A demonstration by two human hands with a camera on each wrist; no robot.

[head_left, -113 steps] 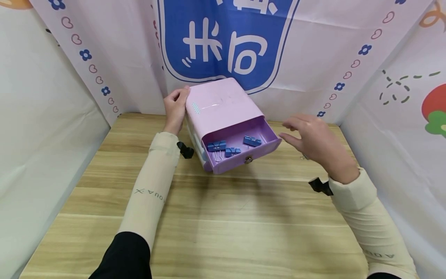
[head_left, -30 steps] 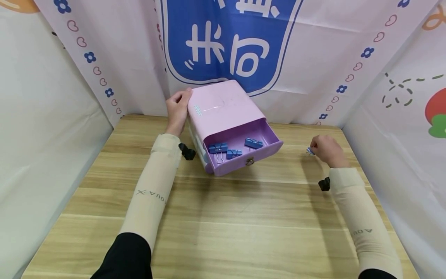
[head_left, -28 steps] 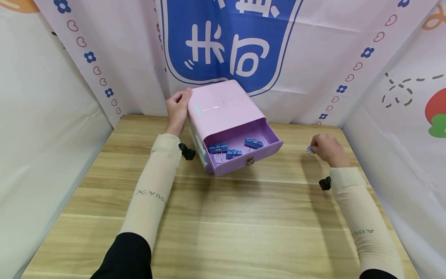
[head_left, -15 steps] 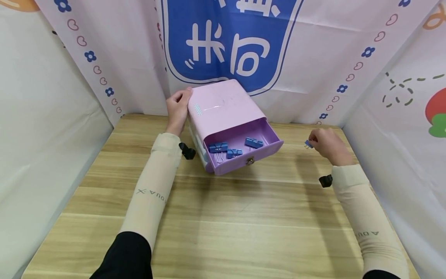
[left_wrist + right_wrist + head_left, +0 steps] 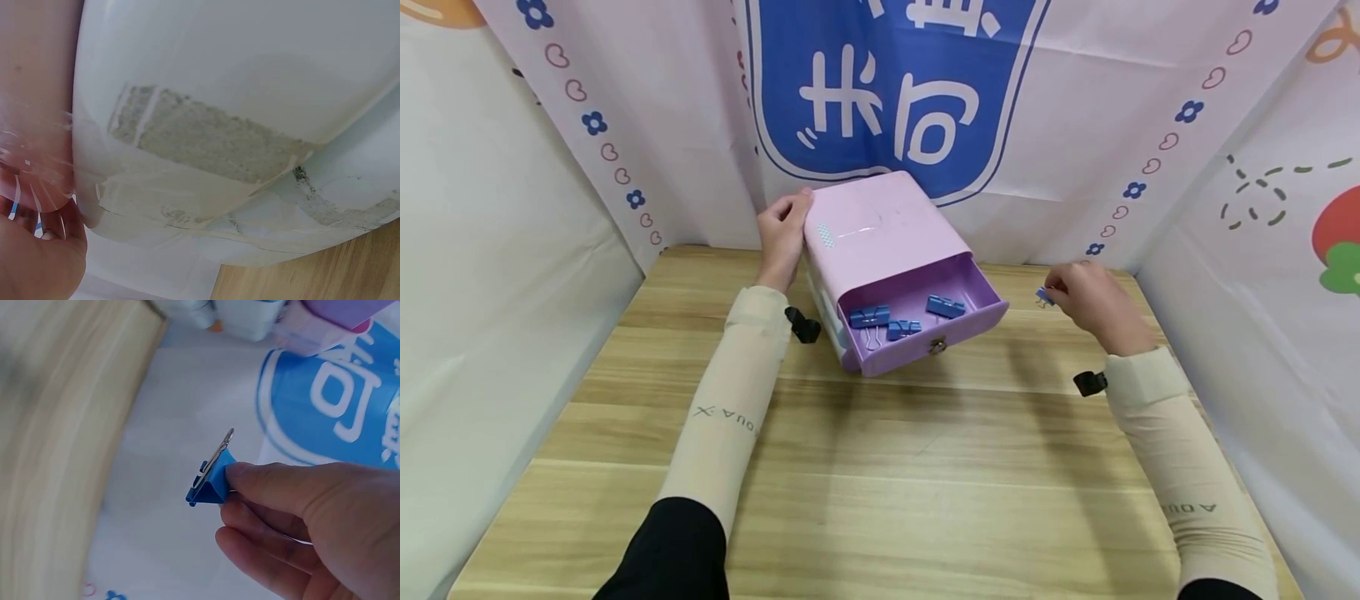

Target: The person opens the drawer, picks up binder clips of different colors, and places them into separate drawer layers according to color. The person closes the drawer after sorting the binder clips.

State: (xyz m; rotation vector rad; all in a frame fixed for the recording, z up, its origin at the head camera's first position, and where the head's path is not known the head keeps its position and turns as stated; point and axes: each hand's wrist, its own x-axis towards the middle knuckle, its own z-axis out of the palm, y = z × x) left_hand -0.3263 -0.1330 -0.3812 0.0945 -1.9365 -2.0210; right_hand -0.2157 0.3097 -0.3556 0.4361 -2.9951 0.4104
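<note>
A pink drawer box (image 5: 887,225) stands at the back of the table with its purple top drawer (image 5: 977,321) pulled out. Three blue binder clips lie inside: a larger one (image 5: 869,316) at left, a smaller one (image 5: 904,329) beside it and another (image 5: 945,306) at right. My left hand (image 5: 782,233) grips the box's rear left edge; the left wrist view shows fingers (image 5: 62,228) curled at the white, taped side. To the right of the drawer, above the table, my right hand (image 5: 1097,304) pinches another blue binder clip (image 5: 215,478) between thumb and fingers.
The wooden table (image 5: 925,500) carries the box near its back edge. A white printed cloth (image 5: 1037,167) hangs close behind, and white sheets close off the left and right sides.
My right hand has reached down at the table's right, taken hold of a blue binder clip, lifted it and moved left toward the drawer. The left hand keeps its place on the box.
</note>
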